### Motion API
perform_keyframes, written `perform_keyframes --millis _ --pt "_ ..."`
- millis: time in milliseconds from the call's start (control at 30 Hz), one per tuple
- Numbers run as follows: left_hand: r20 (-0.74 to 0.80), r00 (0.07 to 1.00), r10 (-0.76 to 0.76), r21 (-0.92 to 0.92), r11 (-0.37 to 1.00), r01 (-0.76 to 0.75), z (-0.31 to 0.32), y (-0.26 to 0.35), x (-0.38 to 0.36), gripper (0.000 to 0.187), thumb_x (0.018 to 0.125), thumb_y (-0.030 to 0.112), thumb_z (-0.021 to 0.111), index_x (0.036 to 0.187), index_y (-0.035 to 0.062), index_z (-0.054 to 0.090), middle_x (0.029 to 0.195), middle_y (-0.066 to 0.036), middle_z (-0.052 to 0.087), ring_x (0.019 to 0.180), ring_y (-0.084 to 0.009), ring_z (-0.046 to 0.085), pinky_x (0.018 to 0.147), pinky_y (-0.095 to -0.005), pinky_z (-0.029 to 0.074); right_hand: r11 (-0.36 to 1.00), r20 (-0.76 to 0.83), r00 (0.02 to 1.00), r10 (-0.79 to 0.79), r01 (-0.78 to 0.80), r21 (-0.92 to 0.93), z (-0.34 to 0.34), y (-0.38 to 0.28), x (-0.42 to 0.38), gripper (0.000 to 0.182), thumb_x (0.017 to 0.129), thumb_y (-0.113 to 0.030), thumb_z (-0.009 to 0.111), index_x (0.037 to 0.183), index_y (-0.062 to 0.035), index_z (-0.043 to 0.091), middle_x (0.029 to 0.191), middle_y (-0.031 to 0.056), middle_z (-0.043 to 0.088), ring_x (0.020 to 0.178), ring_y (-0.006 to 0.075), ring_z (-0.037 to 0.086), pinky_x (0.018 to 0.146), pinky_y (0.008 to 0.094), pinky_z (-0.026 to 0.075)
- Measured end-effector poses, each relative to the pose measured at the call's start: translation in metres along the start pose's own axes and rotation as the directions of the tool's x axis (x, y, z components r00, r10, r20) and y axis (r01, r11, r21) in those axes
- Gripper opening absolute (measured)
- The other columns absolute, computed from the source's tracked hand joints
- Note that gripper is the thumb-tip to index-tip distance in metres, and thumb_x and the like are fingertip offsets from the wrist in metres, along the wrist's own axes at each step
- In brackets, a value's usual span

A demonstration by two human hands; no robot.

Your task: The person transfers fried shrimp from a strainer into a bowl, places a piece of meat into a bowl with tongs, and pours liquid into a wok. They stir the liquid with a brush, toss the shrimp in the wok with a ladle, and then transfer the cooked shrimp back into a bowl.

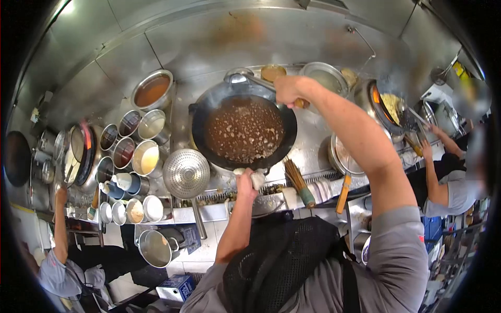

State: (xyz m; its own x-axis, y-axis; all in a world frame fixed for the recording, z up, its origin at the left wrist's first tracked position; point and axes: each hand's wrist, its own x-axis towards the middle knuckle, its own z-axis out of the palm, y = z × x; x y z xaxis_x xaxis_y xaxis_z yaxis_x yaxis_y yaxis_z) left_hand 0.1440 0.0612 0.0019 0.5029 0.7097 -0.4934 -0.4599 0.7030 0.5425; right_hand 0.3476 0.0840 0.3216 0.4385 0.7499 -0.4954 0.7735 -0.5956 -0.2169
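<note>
A large black wok stands on the range in front of me, with brown, bubbling liquid and pale bits in it. My left hand is closed on the wok's near edge, with a folded white cloth in its grip. Over the wok's far right side, my right hand grips a ladle near its wooden end. The ladle's metal bowl is at the wok's far rim. Left of the wok lies a perforated strainer, its handle pointing toward me.
Several sauce pots and a bowl of reddish-brown liquid stand at left. A bamboo brush lies on the front ledge. At right are a lidded-looking pot and a wooden handle. Co-workers' arms work at both sides.
</note>
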Motion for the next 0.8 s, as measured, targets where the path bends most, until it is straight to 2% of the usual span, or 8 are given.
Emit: perform_keyframes --millis 67,200,267,433,500,633,700,800 --pt "-0.016 1.0 -0.023 0.025 0.999 0.024 0.016 0.007 -0.02 0.008 0.077 0.001 0.054 0.084 0.0051 0.054 0.078 -0.007 0.057 0.068 -0.0233 0.062 0.059 -0.0385 0.051 0.999 -0.003 1.0 -0.003 0.003 -0.043 -0.004 0.005 -0.007 0.011 0.079 -0.005 0.055 0.077 0.0054 0.059 0.06 0.0107 0.06 0.047 0.0219 0.058 0.042 0.0378 0.048" --pt "-0.017 0.997 -0.08 0.039 0.996 0.08 0.031 0.006 -0.038 0.009 0.076 0.001 0.054 0.085 0.0036 0.054 0.078 -0.008 0.058 0.067 -0.0236 0.061 0.058 -0.0375 0.051 0.999 0.025 0.999 -0.027 0.026 0.032 -0.008 0.023 -0.013 0.009 0.078 -0.003 0.054 0.08 0.0054 0.058 0.06 0.0104 0.058 0.047 0.0216 0.057 0.042 0.0373 0.048" --pt "0.036 0.995 -0.09 0.038 0.995 0.088 0.031 0.0 -0.039 0.009 0.076 0.001 0.055 0.085 0.0028 0.055 0.077 -0.008 0.058 0.067 -0.0238 0.061 0.057 -0.0368 0.051 1.0 0.049 0.999 -0.019 0.02 -0.021 -0.01 0.03 -0.018 0.009 0.077 -0.002 0.053 0.082 0.0048 0.057 0.06 0.0107 0.058 0.047 0.0214 0.057 0.042 0.0368 0.047" --pt "0.026 0.997 -0.075 0.072 0.995 0.073 0.038 -0.017 -0.041 0.007 0.076 0.001 0.055 0.083 0.0005 0.056 0.076 -0.009 0.059 0.064 -0.0243 0.062 0.056 -0.0369 0.051 1.0 0.045 0.999 0.01 -0.008 -0.029 -0.009 0.051 -0.044 0.008 0.077 -0.002 0.055 0.073 0.0053 0.055 0.057 0.0104 0.056 0.046 0.0212 0.057 0.041 0.037 0.047" --pt "0.024 0.995 -0.094 0.095 0.991 0.091 0.05 -0.02 -0.051 0.006 0.076 0.001 0.055 0.082 0.0003 0.056 0.075 -0.009 0.059 0.064 -0.0245 0.062 0.056 -0.0374 0.051 1.0 0.009 1.0 -0.002 0.002 -0.018 -0.009 0.063 -0.052 0.016 0.08 -0.003 0.053 0.067 0.003 0.061 0.065 0.0144 0.063 0.055 0.024 0.063 0.052 0.0399 0.051" --pt "0.047 0.991 -0.123 0.143 0.983 0.115 0.063 -0.031 -0.057 0.004 0.076 0.002 0.056 0.08 0.0004 0.055 0.072 -0.009 0.058 0.062 -0.0242 0.062 0.056 -0.0383 0.052 0.998 0.004 0.998 0.062 -0.062 0.004 -0.011 0.085 -0.07 0.016 0.08 -0.004 0.053 0.067 0.003 0.061 0.065 0.0146 0.063 0.055 0.0241 0.063 0.051 0.04 0.05" --pt "0.058 0.989 -0.136 0.164 0.979 0.125 0.067 -0.037 -0.058 0.004 0.076 0.002 0.056 0.079 0.0003 0.055 0.072 -0.009 0.058 0.062 -0.024 0.062 0.056 -0.0384 0.052 0.998 -0.04 0.998 0.055 -0.054 0.044 -0.01 0.097 -0.08 0.015 0.073 -0.001 0.054 0.059 0.0036 0.058 0.056 0.0135 0.058 0.046 0.0233 0.058 0.044 0.0378 0.047" --pt "0.098 0.987 -0.125 0.199 0.975 0.104 0.075 -0.051 -0.056 0.005 0.075 0.001 0.056 0.08 -0.0008 0.056 0.073 -0.009 0.058 0.061 -0.024 0.062 0.055 -0.0384 0.052 0.995 -0.071 0.994 0.078 -0.073 0.069 -0.009 0.114 -0.094 0.015 0.073 -0.001 0.053 0.06 0.0046 0.058 0.057 0.014 0.058 0.046 0.0242 0.058 0.044 0.039 0.047"
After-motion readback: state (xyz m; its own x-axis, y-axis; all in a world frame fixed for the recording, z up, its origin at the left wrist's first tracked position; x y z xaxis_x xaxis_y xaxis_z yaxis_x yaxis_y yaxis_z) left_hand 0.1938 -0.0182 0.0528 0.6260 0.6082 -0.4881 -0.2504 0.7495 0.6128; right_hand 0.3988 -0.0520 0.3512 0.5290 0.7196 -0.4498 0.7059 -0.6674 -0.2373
